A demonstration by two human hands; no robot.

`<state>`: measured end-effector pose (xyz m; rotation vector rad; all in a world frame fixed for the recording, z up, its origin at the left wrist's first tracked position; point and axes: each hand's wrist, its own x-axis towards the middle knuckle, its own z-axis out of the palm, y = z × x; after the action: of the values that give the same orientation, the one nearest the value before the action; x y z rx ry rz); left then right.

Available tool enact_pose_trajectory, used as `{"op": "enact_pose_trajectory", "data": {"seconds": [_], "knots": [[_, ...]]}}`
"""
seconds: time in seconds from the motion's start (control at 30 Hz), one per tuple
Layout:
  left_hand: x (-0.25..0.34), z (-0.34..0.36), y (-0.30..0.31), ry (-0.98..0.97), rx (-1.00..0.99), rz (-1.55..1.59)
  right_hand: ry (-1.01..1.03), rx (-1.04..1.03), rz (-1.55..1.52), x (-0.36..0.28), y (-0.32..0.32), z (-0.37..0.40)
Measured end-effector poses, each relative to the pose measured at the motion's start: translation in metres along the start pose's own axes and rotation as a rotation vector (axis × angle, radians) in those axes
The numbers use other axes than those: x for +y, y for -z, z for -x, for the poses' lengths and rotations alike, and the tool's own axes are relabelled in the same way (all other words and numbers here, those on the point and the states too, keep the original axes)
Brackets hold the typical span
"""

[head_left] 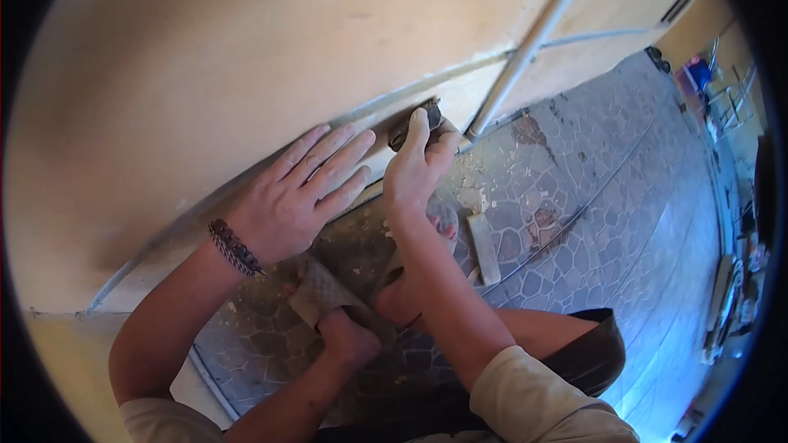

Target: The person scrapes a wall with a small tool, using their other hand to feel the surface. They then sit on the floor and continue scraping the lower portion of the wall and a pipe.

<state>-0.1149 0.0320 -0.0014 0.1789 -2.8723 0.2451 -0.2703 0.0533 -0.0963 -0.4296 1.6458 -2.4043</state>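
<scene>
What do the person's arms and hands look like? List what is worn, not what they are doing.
Both hands are bare, with no gloves. The left hand has a dark braided bracelet at the wrist; the right hand has nothing at its wrist. The forearms are uncovered. Short, light beige sleeves cover the upper arms.

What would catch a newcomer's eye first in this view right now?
The left hand, a braided bracelet at its wrist, lies flat on the pale wall. Beside it, the right hand holds a dark tool against the wall's foot, where a white pipe slants up from the stone-patterned floor.
</scene>
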Motion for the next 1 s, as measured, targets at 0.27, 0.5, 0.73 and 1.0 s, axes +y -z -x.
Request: {"op": "enact_pose_trajectory", "data": {"seconds": [0.27,0.5,0.73,1.0], "knots": [[-0.007,0.021,-0.005,0.117,0.060,0.106,0.195,-0.275,0.256,0.000,0.000,0.050],[0.006,0.062,0.027,0.259,-0.075,0.216,0.054,-0.112,0.513,-0.006,0.013,-0.017],[0.026,0.080,0.035,0.579,-0.029,0.286,-0.076,-0.148,0.218,-0.103,0.029,-0.009],[0.058,0.103,0.076,0.833,-0.239,0.230,0.172,-0.127,0.285,-0.242,0.035,-0.002]]}}
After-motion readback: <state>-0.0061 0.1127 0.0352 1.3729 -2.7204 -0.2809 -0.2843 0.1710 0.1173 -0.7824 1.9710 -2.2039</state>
